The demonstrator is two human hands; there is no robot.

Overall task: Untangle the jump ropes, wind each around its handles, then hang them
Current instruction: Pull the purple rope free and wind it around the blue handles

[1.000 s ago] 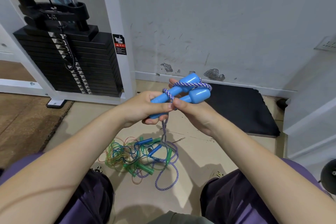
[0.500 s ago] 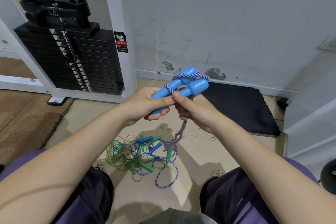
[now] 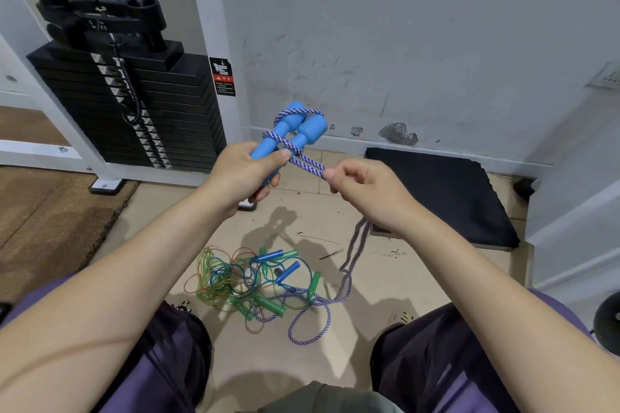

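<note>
Two blue handles [image 3: 292,134] of a jump rope are held side by side in the air, above the floor and in front of the wall, with their thick ends pointing up and away. A purple-and-white braided rope [image 3: 303,159] is looped once over the thick ends and crossed once around the narrower shafts. The lower parts of both handles are grasped by the left hand [image 3: 243,174], whose fingers are curled round them and whose thumb is pressed on the rope where it crosses. From that crossing a doubled strand is drawn taut down and to the right to the right hand [image 3: 365,191], where it is pinched between thumb and curled fingers. Below the right hand the rope is seen hanging, blurred, down to the tiled floor [image 3: 385,282], where it ends in a loose loop.

On the floor between the knees a tangled heap of other jump ropes [image 3: 248,282] is lying: thin green, orange and blue cords with small blue and green handles among them. The braided loop is touching this heap at its right side; whether it is threaded through it cannot be told.

Farther out, a black weight stack [image 3: 134,104] in a white frame is seen on the left, and a black mat [image 3: 443,191] is lying against the scuffed wall on the right.
</note>
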